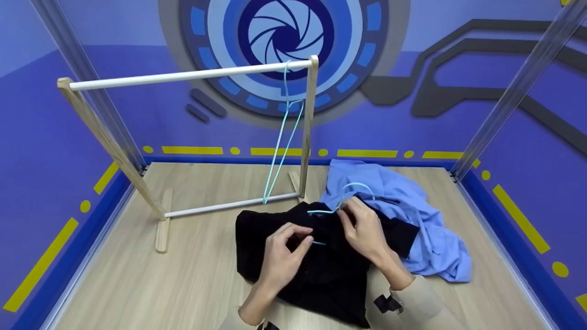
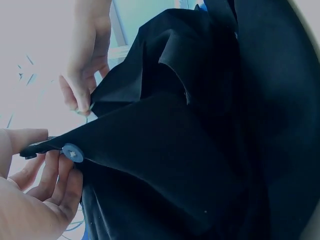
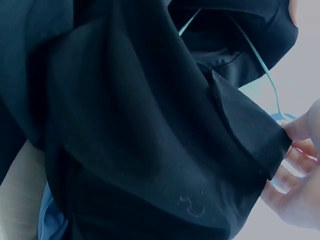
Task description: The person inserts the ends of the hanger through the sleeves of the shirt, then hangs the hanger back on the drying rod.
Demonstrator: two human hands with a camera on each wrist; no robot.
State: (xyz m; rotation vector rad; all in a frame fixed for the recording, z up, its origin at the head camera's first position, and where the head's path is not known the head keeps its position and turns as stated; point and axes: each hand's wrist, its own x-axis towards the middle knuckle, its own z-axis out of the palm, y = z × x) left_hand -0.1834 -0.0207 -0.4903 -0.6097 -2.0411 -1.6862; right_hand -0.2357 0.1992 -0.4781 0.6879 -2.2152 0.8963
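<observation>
A black buttoned shirt [image 1: 330, 288] lies rumpled in front of me, with a light-blue wire hanger [image 3: 265, 67] partly inside it. My left hand [image 1: 282, 256] pinches an edge of the shirt between thumb and fingers; a dark button [image 2: 73, 153] shows beside the fingertips in the left wrist view. At the neck of the hanger, my right hand [image 1: 367, 229] pinches the hanger and the shirt's collar edge [image 3: 250, 130]. The hook stands up above that hand. Cloth hides much of the hanger's lower part.
A blue garment [image 1: 445, 233] lies crumpled under and behind the shirt at the right. Back left stands a wooden rack with a white top rail [image 1: 192, 74]. Another light-blue hanger [image 1: 279, 142] hangs near its right post [image 1: 308, 128]. Blue panels enclose the table.
</observation>
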